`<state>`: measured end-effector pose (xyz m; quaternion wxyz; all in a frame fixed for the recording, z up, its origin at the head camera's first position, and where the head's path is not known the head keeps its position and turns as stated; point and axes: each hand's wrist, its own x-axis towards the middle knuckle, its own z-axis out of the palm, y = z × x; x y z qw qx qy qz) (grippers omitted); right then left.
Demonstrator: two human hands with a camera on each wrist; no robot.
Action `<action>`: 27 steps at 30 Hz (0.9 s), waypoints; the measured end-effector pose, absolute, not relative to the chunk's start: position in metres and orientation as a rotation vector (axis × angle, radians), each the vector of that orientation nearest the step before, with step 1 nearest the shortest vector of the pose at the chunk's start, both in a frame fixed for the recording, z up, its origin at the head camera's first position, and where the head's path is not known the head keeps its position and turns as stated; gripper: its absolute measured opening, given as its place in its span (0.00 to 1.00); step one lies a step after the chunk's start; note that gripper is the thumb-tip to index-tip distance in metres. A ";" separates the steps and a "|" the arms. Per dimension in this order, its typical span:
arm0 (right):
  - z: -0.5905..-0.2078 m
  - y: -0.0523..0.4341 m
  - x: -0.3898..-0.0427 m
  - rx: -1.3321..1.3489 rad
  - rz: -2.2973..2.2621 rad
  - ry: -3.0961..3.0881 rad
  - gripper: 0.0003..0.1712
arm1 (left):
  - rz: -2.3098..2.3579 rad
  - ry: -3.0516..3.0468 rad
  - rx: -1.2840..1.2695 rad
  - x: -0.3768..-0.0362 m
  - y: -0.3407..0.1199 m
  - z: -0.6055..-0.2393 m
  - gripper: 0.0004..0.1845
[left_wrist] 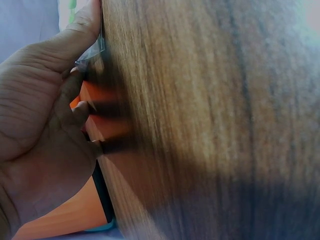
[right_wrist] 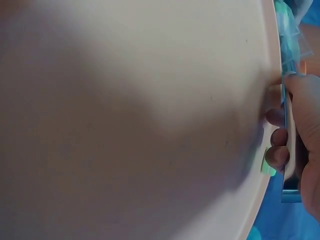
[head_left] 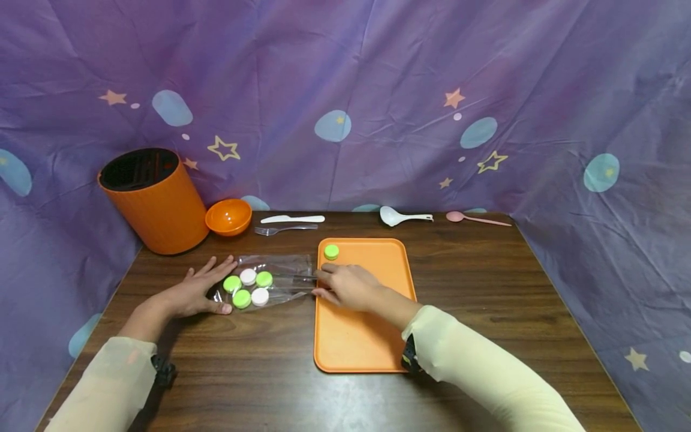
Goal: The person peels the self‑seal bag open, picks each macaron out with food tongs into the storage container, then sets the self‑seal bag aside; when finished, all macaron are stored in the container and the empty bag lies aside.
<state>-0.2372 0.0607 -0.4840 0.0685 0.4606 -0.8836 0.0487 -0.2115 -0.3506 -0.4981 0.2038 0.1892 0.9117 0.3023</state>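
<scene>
Plastic bag [head_left: 272, 279] of green and white caps is pinned near the tabletop's left edge by the flat, open left hand [head_left: 197, 294], its mouth pinched by the right hand [head_left: 345, 287] over the orange tray [head_left: 356, 342].

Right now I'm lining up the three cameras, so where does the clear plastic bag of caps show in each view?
Head: clear plastic bag lies on the table left of the orange tray, between the left hand and the right hand.
Left wrist: only a crumpled corner of the bag at the thumb tip, top left.
Right wrist: its edge along the right border, above the fingers.
Shared landmark: the orange tray.
</scene>
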 end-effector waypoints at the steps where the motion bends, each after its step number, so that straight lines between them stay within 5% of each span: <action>1: -0.484 0.061 -0.237 1.391 0.145 -2.664 0.20 | 0.837 2.547 0.514 -0.212 -0.351 -0.499 0.63; 27: -0.463 0.129 -0.234 1.275 0.102 -2.669 0.19 | 0.810 2.560 0.500 -0.210 -0.345 -0.492 0.61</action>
